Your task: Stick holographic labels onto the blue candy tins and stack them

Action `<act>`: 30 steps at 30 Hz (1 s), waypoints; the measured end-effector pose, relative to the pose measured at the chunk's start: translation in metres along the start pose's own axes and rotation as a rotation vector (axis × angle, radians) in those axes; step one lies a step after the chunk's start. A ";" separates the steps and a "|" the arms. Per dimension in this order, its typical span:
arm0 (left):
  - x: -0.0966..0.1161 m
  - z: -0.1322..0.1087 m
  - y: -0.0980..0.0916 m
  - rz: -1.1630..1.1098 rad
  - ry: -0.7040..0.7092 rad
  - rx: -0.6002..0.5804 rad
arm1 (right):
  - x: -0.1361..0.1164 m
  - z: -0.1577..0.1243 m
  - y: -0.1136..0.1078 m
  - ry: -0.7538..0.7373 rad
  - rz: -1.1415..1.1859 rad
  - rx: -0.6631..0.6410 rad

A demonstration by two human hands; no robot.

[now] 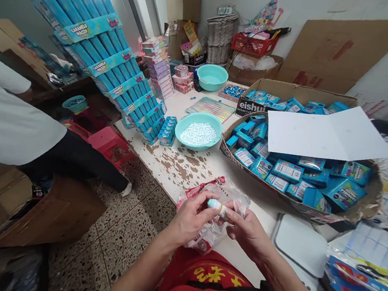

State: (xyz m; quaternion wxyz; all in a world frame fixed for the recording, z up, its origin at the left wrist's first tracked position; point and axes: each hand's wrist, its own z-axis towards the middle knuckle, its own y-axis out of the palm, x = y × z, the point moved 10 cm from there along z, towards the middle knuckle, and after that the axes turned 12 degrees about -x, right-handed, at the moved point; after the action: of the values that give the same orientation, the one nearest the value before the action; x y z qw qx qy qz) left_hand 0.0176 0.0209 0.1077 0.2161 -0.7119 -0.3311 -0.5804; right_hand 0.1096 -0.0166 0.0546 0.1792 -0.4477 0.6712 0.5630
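Note:
Close to the table's front edge, both hands hold a small pale-blue and white bundle (215, 204) with a yellowish rubber band (221, 208) round it. My left hand (192, 216) pinches its left side between thumb and fingers. At the other end, my right hand (246, 227) is closed on it, and clear plastic shows by those fingers. What the bundle contains I cannot make out. Beneath the hands lies a crumpled clear plastic bag (204, 244) with red print. Farther up the table stands a turquoise bowl (183, 143) of small pale-blue pieces.
Right of the hands is an open carton (374, 192) of small blue boxes, partly covered by a white sheet (313, 132). A white scale-like device (299, 243) sits nearer. Stacked blue display boxes (114, 63) rise at left. Another person (7, 106) stands beyond the table's left edge.

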 end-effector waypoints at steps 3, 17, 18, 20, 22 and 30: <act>0.003 0.001 -0.005 0.053 0.022 0.017 | 0.001 0.001 0.003 0.013 0.024 -0.014; -0.019 0.011 -0.003 -0.085 0.025 0.079 | 0.010 0.002 -0.004 0.011 0.149 0.041; -0.019 0.012 -0.003 -0.107 0.024 0.077 | 0.010 0.002 -0.004 0.009 0.153 0.043; -0.019 0.012 -0.003 -0.159 0.024 0.072 | 0.009 0.002 -0.002 0.005 0.161 0.045; -0.020 0.013 -0.005 -0.204 0.014 0.087 | 0.007 0.002 0.000 -0.001 0.156 0.033; -0.032 0.018 0.003 -0.323 -0.049 0.033 | 0.007 0.004 0.000 -0.032 0.152 0.025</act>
State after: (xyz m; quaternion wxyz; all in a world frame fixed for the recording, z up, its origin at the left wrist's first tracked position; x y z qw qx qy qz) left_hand 0.0285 0.0247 0.0725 0.1234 -0.6598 -0.4559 -0.5845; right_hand 0.1046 -0.0158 0.0485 0.1524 -0.3842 0.7072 0.5736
